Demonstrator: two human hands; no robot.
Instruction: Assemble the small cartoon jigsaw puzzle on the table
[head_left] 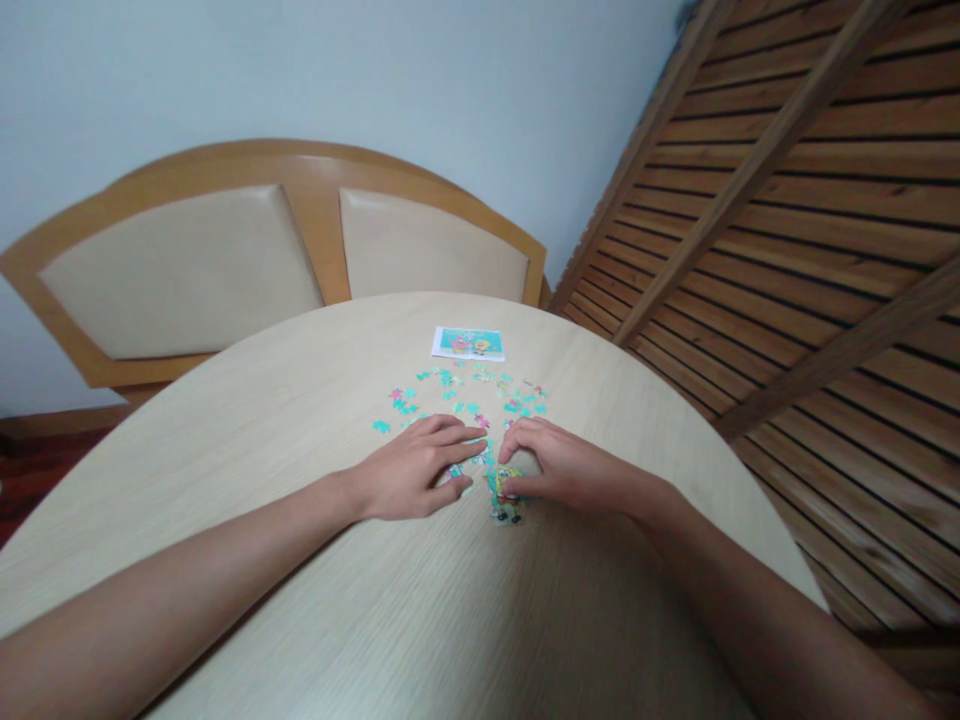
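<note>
Flat on the round table lies my left hand (429, 462), its fingers stretched out over a few jigsaw puzzle pieces that it partly covers. My right hand (553, 462) curves its thumb and fingers around the upper part of a joined puzzle section (507, 508) showing a yellow cartoon figure. The fingertips touch it or hover just above; whether a loose piece is between them is too small to make out. Between the hands runs a narrow strip of turquoise pieces. Loose turquoise and pink puzzle pieces (406, 407) are scattered just beyond both hands.
A reference picture card (472, 343) with a pink and a yellow cartoon figure lies behind the pieces. The pale wooden table (300, 600) has a rounded far edge. Past it stand a cream-padded headboard (187, 265) and, to the right, a slatted wooden panel (810, 200).
</note>
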